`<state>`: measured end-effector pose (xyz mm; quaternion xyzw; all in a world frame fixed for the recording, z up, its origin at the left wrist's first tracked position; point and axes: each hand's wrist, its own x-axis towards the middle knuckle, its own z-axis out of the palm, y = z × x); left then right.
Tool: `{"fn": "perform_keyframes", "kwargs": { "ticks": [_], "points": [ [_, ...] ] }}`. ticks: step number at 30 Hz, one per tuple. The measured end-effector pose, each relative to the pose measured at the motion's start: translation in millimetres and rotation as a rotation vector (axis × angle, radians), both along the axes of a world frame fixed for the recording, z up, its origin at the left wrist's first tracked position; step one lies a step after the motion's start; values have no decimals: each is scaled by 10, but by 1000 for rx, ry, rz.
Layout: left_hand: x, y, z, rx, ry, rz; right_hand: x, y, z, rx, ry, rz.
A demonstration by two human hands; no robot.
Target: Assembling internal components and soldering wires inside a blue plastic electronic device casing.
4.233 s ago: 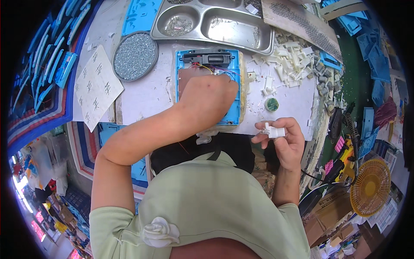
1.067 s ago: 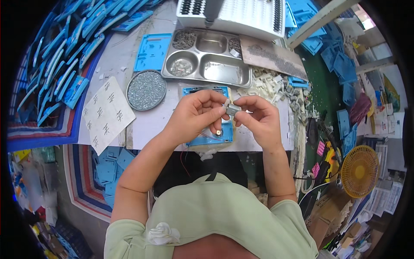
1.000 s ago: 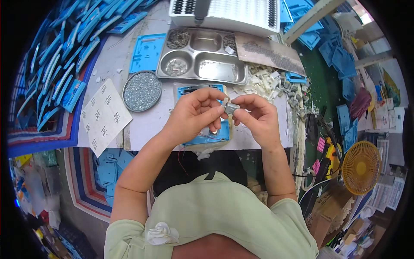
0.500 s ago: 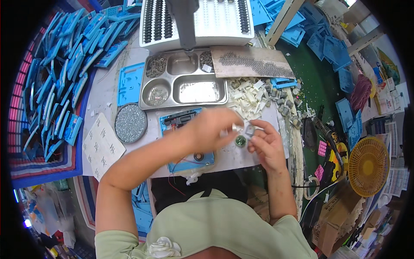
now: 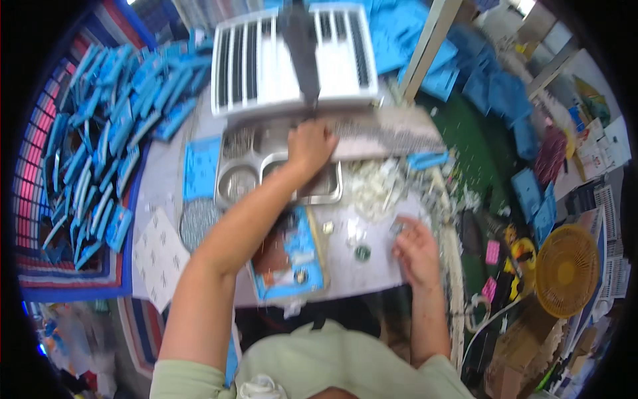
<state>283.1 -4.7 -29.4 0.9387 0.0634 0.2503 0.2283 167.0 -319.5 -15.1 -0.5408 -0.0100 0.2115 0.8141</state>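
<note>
— Steel tray (image 5: 247, 178) at the far side of the bench, is that where your left hand (image 5: 310, 143) has gone?

— Yes, my left arm is stretched right out and the hand sits over its long compartment (image 5: 319, 189), knuckles up. The fingers curl down toward the tray, but whether they are closed on a piece or loose I cannot tell; the frame is smeared there

— And the right?

— My right hand (image 5: 415, 247) rests on the bench near its right edge, fingers spread and flat, nothing visibly pinched in them. A small round green part (image 5: 362, 252) lies just left of it, and the heap of white plastic bits (image 5: 377, 187) lies beyond

— Where is the piece you are working on?

— The blue fixture (image 5: 290, 256) lies flat in front of me, partly under my left forearm. I judge this is the fetching step: picking a part out of the tray. Next calls for a fine fingertip pinch on one piece, then bringing it back over the fixture
</note>
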Motion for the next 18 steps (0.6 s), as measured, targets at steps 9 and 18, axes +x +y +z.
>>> {"fn": "perform_keyframes", "kwargs": {
  "ticks": [9,18],
  "points": [
    [-41,-84,177,-54,97,-10,6,5,122,95,-26,51],
    [-6,-142,117,-109,38,20,-99,10,131,73,-49,71]
  ]
}}
